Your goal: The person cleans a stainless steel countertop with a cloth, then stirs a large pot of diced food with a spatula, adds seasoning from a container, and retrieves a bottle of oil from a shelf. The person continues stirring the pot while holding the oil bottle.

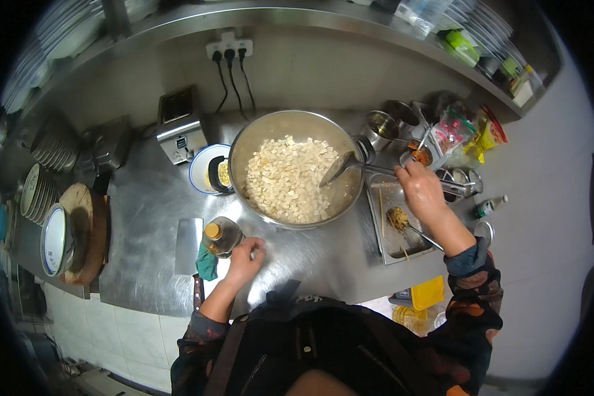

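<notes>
My right hand [420, 190] grips the long metal handle of a wok spatula or ladle [337, 169]. Its head dips into a large steel pot [297, 226] at the right side. Small pale cubes, seemingly tofu [289, 180], fill the pot's bottom. My left hand [246, 258] hovers at the counter's front with loosely curled fingers and nothing visible in them. Just beside it stands a bottle of dark liquid with a yellow cap [213, 231]. Whether the hand touches the bottle is unclear. A green cloth [207, 265] and a cleaver [189, 245] lie left of the bottle.
A metal tray [381, 247] with chopsticks and a food-filled spoon sits at right. Behind it are seasoning containers [418, 154]. A toaster [180, 126] and a blue-rimmed bowl [198, 171] flank the pot's left. A round wooden board [86, 232] and stacked bowls stand far left.
</notes>
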{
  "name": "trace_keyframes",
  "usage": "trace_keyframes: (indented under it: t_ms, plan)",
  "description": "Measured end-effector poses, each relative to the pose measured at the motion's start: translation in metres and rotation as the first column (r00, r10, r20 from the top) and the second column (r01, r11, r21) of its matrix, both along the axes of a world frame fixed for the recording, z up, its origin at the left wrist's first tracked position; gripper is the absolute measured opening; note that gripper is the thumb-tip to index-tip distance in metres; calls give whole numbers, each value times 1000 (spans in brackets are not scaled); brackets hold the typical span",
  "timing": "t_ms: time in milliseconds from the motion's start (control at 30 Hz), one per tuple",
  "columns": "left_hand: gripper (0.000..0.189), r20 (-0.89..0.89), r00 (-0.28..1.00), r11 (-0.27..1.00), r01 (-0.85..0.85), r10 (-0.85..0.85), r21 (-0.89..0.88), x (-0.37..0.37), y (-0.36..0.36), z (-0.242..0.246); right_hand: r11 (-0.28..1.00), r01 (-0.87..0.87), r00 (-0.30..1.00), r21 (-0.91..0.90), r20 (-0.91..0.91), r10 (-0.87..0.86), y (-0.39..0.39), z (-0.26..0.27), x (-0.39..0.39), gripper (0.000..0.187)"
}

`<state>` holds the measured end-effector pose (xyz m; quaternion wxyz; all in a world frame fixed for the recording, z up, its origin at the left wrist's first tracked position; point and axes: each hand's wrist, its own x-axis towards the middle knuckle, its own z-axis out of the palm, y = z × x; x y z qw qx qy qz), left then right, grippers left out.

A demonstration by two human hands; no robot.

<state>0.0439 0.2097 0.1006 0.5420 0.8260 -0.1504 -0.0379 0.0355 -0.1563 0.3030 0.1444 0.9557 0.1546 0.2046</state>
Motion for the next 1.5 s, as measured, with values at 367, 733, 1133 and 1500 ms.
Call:
trace_keyframes:
  t_ms: [367,733,1133,1500]
  plan:
    - [17,-129,917,916,-390,377,-99,-25,88,-13,949,233,969,210,-132,-209,12,1,3,10]
    - [13,-372,913,871,-316,170,-377,3,90,-12,977,189,982,102,-30,-187,18,11,21,11]
    - [6,-157,899,781,-433,408,-449,-2,74,-32,932,105,994,-347,35,-99,37,-2,83,43]
    - [11,-47,877,826,-467,478,-315,7,60,-38,880,31,1000,-475,14,-28,63,-40,145,32]
